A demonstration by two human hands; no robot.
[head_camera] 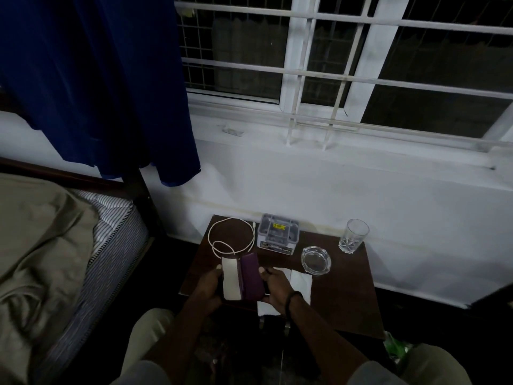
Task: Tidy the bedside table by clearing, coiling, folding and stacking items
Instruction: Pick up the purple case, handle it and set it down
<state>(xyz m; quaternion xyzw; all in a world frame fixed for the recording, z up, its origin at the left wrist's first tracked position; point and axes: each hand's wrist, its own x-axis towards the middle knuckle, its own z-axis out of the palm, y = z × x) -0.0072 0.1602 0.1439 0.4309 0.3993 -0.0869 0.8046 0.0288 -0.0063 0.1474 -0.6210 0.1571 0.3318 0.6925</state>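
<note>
Both my hands hold a small purple-covered book (251, 277) over the near left part of the dark bedside table (347, 295). Its cover is swung open and a pale page faces up. My left hand (211, 282) grips the left edge and my right hand (273, 286) grips the right edge. A white cable (232, 238) lies loosely looped at the table's far left corner. A white folded cloth or paper (301, 282) lies flat under my right hand.
A grey box with a yellow label (278, 230) stands at the table's back. A glass ashtray (316, 259) and a drinking glass (354, 235) sit to the right. The bed (69, 245) lies left, the white wall and barred window behind.
</note>
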